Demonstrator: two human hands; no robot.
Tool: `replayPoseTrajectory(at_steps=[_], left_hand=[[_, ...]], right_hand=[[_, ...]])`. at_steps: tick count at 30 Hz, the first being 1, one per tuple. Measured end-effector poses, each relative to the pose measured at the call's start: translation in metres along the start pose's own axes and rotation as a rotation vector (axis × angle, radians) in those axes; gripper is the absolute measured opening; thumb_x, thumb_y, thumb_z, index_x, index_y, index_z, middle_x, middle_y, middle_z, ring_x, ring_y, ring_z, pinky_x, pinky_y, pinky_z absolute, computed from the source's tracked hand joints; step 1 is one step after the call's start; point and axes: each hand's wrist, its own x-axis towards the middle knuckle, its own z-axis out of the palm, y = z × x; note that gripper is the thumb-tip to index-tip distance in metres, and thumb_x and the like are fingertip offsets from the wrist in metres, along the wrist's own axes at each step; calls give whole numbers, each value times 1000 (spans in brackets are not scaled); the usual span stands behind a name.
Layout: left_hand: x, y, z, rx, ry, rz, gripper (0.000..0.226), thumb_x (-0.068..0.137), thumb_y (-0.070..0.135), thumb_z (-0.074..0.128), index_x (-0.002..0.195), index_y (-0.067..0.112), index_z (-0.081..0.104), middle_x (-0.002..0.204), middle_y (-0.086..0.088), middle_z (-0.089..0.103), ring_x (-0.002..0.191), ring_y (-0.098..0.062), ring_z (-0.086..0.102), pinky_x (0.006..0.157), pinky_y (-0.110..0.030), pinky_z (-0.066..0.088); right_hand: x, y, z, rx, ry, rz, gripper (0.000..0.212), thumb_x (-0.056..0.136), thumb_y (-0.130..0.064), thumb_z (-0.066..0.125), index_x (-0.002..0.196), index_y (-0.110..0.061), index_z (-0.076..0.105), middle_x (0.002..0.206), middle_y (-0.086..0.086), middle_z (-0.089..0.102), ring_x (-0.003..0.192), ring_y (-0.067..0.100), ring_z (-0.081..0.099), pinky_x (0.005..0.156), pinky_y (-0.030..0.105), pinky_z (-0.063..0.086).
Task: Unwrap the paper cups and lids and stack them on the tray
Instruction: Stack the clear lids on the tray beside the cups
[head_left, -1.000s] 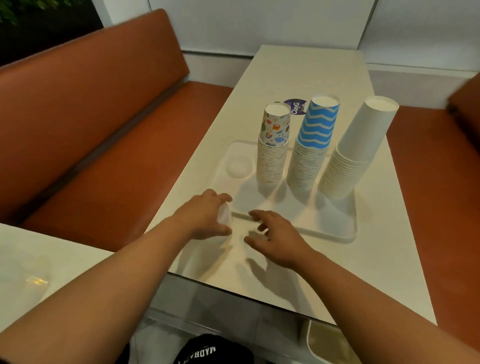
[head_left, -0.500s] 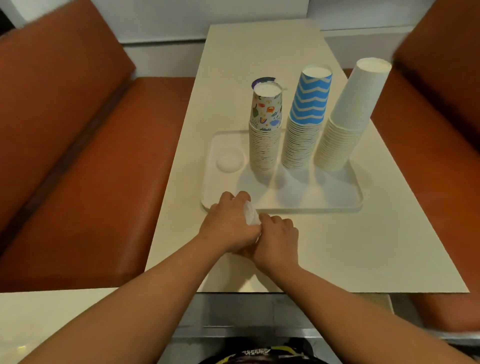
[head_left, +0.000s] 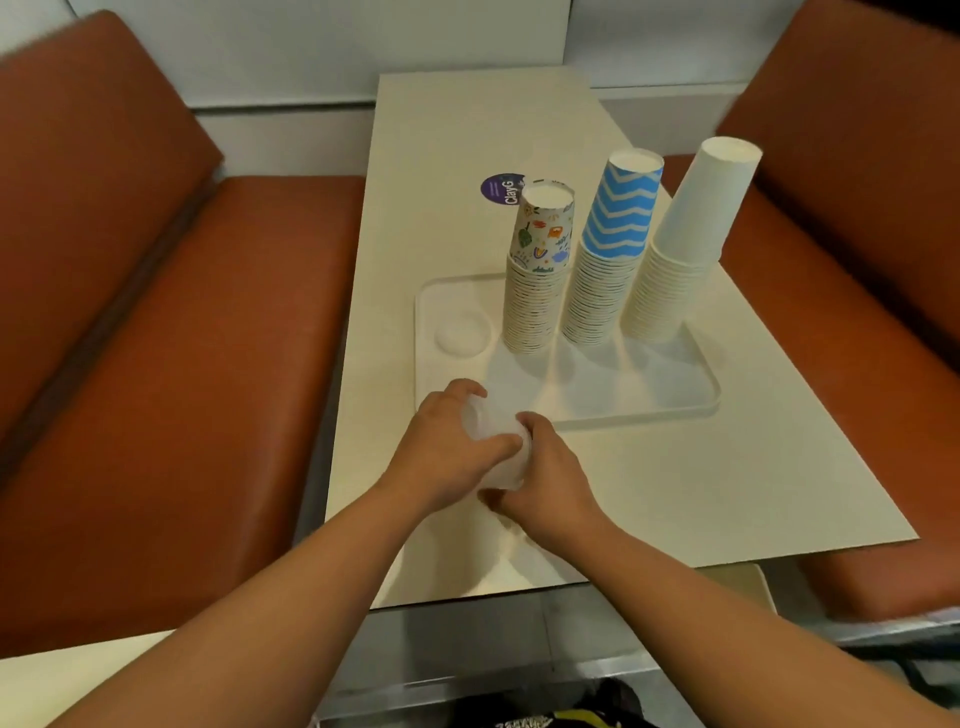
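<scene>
In the head view, both hands meet just in front of the tray on the table. The left hand curls around a translucent stack of lids, and the right hand grips its nearer end; whether any wrap remains on it cannot be told. On the tray stand the patterned cup stack, the blue zigzag cup stack and the plain white cup stack, with one lid lying beside them. Done well, the person would likely steady the stack with one hand, peel with the other, and avoid crushing the thin lids.
</scene>
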Motion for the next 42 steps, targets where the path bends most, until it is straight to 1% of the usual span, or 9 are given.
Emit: replayPoseTrajectory(at_steps=[2,5,9,12,18,27,35,39,42], left_hand=[[2,6,-8,-42,14,21,66,75,44,76,131,33,43,121,5,44,108,-20,49,89,-42,56],[5,21,-17,-81,-57,102,65,85,40,70,140,34,36,130,6,38,116,-17,45,100,-34,46],[15,33,-27,-336,-269,81,73,94,25,60,152,38,18,150,8,24,136,-22,35,111,-45,40],[28,37,-29,-137,-308,100,82,92,44,62,156,33,11,157,5,24,140,-21,34,114,-43,35],[50,48,-13,-98,-191,99,76,79,49,75,145,28,43,131,5,58,114,-16,59,102,-39,49],[67,59,4,-281,-169,6,53,80,26,79,127,26,55,121,1,61,104,-20,64,81,-32,56],[67,58,3,-331,-154,-33,66,63,32,83,124,33,56,119,-1,58,101,-23,65,77,-33,58],[68,54,-15,-206,-79,-35,61,60,37,79,118,38,59,116,1,60,91,-19,65,75,-30,54],[79,45,-41,165,-18,-24,60,71,35,80,126,38,55,123,1,59,93,-16,61,79,-27,49]], right_hand=[[-2,-13,-5,-12,48,-90,116,64,-31,90,154,-25,18,148,-6,38,132,12,42,97,13,32],[4,-31,-18,-30,108,-270,117,60,-35,92,153,-29,21,152,-7,31,133,3,33,99,0,18],[17,-42,-42,-33,156,-315,98,59,-39,92,143,-34,40,130,-19,45,111,-2,43,93,11,37],[26,-36,-56,-123,157,-296,96,58,-44,90,140,-36,41,129,-15,52,111,6,51,96,30,47],[44,-20,-86,-259,78,-306,99,61,-46,88,143,-42,34,132,-9,49,116,14,52,91,33,49],[66,-1,-109,-279,20,-322,100,62,-47,87,146,-37,34,134,-8,47,117,15,49,91,34,47],[72,5,-107,-258,-10,-356,96,61,-47,87,142,-38,38,131,-8,49,113,16,51,90,38,51],[77,12,-101,-204,-11,-314,94,60,-47,87,141,-39,39,131,-8,50,116,16,50,96,38,48],[81,17,-100,-167,-5,-264,96,61,-47,87,143,-40,38,136,-7,48,122,16,47,99,34,43]])
